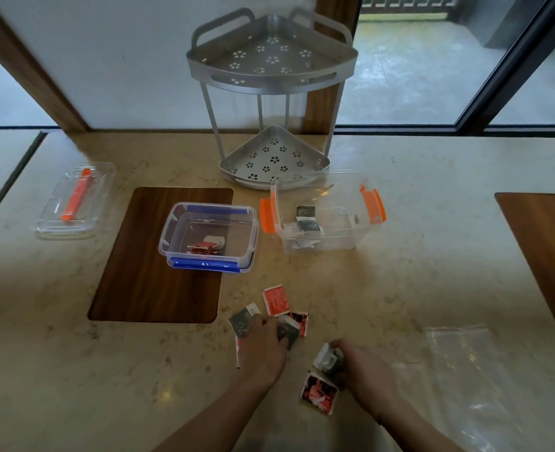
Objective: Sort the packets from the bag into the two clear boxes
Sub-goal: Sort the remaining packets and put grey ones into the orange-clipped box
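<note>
Red and dark green packets lie scattered on the stone counter near me. My left hand [263, 349] rests palm down on the pile, its fingers on a dark green packet [241, 322] and another green one [288, 331]. A red packet [276, 300] lies just beyond. My right hand [364, 370] grips a crumpled dark green packet [327, 358], with a red packet [319, 392] beneath it. The blue-clipped clear box [208, 238] holds red packets. The orange-clipped clear box [321, 216] holds dark green packets. The empty clear bag [465, 370] lies at the right.
A silver two-tier corner rack [271, 102] stands behind the boxes. A clear lid with an orange handle [75, 199] lies at the far left. A dark wooden inlay [158, 256] sits under the blue box; another wooden panel [543, 252] is at the right edge.
</note>
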### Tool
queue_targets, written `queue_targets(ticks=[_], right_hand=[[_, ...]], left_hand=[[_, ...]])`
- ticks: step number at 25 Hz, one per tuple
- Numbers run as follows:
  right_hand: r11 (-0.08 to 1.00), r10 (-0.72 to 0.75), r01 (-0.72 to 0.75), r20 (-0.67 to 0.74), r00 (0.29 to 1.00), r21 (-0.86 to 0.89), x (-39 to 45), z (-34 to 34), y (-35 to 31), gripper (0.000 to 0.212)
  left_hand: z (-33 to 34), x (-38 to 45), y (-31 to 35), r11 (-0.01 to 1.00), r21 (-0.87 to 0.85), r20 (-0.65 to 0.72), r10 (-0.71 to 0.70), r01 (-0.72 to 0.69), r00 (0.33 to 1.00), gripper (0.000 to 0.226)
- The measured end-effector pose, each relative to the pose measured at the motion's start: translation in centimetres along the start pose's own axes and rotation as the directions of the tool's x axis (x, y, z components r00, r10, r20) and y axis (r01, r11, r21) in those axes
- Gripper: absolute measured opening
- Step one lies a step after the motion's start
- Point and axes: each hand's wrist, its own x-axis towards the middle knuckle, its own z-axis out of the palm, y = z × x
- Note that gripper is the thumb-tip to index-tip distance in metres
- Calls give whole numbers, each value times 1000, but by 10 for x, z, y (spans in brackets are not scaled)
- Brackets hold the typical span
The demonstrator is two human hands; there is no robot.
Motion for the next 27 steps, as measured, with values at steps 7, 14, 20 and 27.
queue_targets(ticks=[7,14,20,27], right_hand=[[999,-33,31,-91,995,-29,3,3,-6,18],[976,32,-37,29,999,213,11,-7,-9,23],[912,74,-79,29,997,403,19,-16,-15,22],[908,144,-130,-5,990,397,13,-16,-12,21]], left_hand=[[-1,1,-4,991,-34,-37,127,-129,991,11],[-37,10,-36,860,-505,63,-50,75,997,47],[-60,36,-58,961,-219,180,-130,168,975,49],[-57,35,-44,994,-36,159,-100,107,982,41]])
